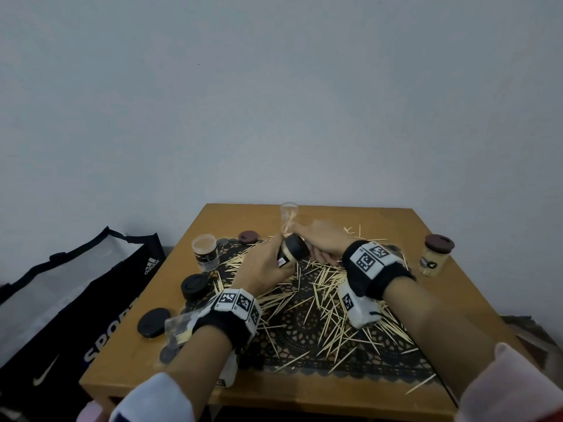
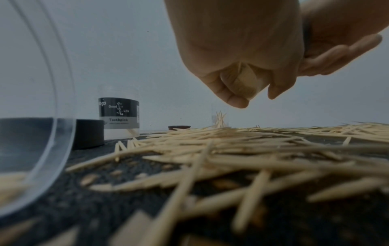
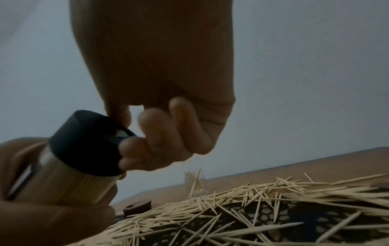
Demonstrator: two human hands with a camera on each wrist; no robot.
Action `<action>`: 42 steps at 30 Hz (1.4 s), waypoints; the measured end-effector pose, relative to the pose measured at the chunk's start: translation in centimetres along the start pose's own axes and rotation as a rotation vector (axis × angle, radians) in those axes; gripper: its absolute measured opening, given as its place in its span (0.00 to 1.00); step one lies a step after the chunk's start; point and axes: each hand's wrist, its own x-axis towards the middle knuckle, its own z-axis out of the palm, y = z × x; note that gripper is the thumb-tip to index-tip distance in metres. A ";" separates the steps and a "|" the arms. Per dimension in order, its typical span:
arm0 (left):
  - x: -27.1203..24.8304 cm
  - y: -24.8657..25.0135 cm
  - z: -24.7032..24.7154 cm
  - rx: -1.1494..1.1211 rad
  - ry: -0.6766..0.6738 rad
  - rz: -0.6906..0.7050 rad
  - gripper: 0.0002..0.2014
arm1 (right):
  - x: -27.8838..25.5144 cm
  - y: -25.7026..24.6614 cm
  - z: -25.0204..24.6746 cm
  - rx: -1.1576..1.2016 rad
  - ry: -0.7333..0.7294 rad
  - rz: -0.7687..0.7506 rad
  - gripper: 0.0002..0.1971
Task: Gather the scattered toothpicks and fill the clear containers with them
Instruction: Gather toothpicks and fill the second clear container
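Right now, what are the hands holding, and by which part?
One filled toothpick jar, held tilted above the table. The left hand grips its body; the right hand pinches its black cap.

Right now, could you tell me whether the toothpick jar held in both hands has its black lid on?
On: the black round lid sits on the tilted clear toothpick-filled jar; right hand fingers grip it.

Dim, flat, grey-toned indoor light, no glare or hard shadows. Wide-angle bending at head-view edges. Left-wrist view: nearest toothpicks [image 2: 210,191] blurred. Right-wrist view: dark, soft, grainy throughout.
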 end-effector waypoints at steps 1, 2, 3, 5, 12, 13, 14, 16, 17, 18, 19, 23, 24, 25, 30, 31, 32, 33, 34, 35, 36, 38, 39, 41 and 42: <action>0.1 0.0 0.0 -0.009 0.005 -0.019 0.18 | 0.1 0.0 0.1 -0.014 0.041 -0.012 0.32; 0.2 0.0 0.0 -0.021 0.017 -0.047 0.17 | 0.3 -0.1 0.0 -0.007 0.070 -0.046 0.29; 0.3 -0.1 0.0 -0.028 0.031 -0.079 0.17 | 0.4 -0.3 -0.2 0.049 0.068 -0.100 0.25; 0.3 -0.2 -0.1 -0.010 0.054 -0.132 0.18 | 0.5 -0.5 -0.7 0.245 -0.030 -0.215 0.18; 0.1 -0.3 0.0 0.072 0.022 -0.053 0.16 | 0.5 -0.6 0.5 0.208 0.011 -0.096 0.19; 0.1 -0.2 0.1 0.096 0.005 -0.028 0.16 | 0.5 -0.6 0.7 0.146 0.042 -0.065 0.18; 0.0 -0.2 0.1 0.117 -0.005 -0.010 0.16 | 0.6 -0.6 0.9 0.090 0.078 -0.054 0.18; 0.0 -0.2 0.1 0.108 0.006 0.000 0.16 | 0.8 -0.7 1.1 0.040 0.124 -0.092 0.21; 0.0 -0.3 0.1 0.090 0.027 -0.005 0.16 | 0.8 -0.8 1.0 0.051 0.114 -0.122 0.22; 0.1 -0.4 0.1 0.067 0.052 -0.025 0.17 | 0.8 -0.9 0.9 0.091 0.082 -0.144 0.24; 0.1 -0.4 0.1 0.042 0.078 -0.049 0.19 | 0.8 -0.9 0.8 0.143 0.043 -0.161 0.24; 0.2 -0.3 0.3 -0.001 0.090 -0.069 0.18 | 0.5 -0.6 0.9 0.135 0.043 -0.210 0.21; 0.2 -0.3 0.3 0.004 0.082 -0.058 0.18 | 0.6 -0.5 1.1 0.128 0.051 -0.208 0.21; 0.2 -0.3 0.3 0.009 0.075 -0.054 0.18 | 0.6 -0.4 1.2 0.134 0.054 -0.203 0.20; 0.3 -0.6 0.4 0.065 0.066 -0.060 0.21 | 0.4 -0.5 1.4 0.232 0.050 -0.148 0.18; 0.2 -0.7 0.5 0.085 0.051 -0.059 0.25 | 0.3 -0.4 1.1 0.248 0.036 -0.128 0.18; 0.2 -0.7 0.5 0.087 0.019 -0.061 0.30 | 0.2 -0.2 0.7 0.255 0.026 -0.099 0.19; 0.1 -0.9 0.5 0.074 -0.023 -0.066 0.36 | 0.1 0.2 0.0 0.247 0.031 -0.063 0.19; 0.1 -0.9 0.6 0.066 -0.066 -0.074 0.41 | 0.1 0.8 -0.8 0.226 0.055 -0.027 0.18; 0.1 -1.0 0.6 0.073 -0.093 -0.079 0.43 | 0.0 1.6 -1.7 0.193 0.102 0.010 0.18; 0.1 -1.1 0.6 0.090 -0.100 -0.081 0.42 | 0.0 2.5 -2.8 0.146 0.167 0.049 0.18; 0.1 -1.2 0.6 0.111 -0.079 -0.081 0.35 | -0.4 4.6 -5.1 -0.004 0.306 0.139 0.20; 0.1 -1.2 0.6 0.113 -0.075 -0.085 0.32 | -0.7 5.6 -6.3 -0.077 0.356 0.192 0.22; 0.1 -1.1 0.5 0.121 -0.082 -0.094 0.28 | -1.3 7.2 -8.3 -0.196 0.430 0.296 0.21; 0.1 -1.1 0.5 0.124 -0.085 -0.097 0.26 | -1.6 7.8 -9.1 -0.265 0.458 0.337 0.20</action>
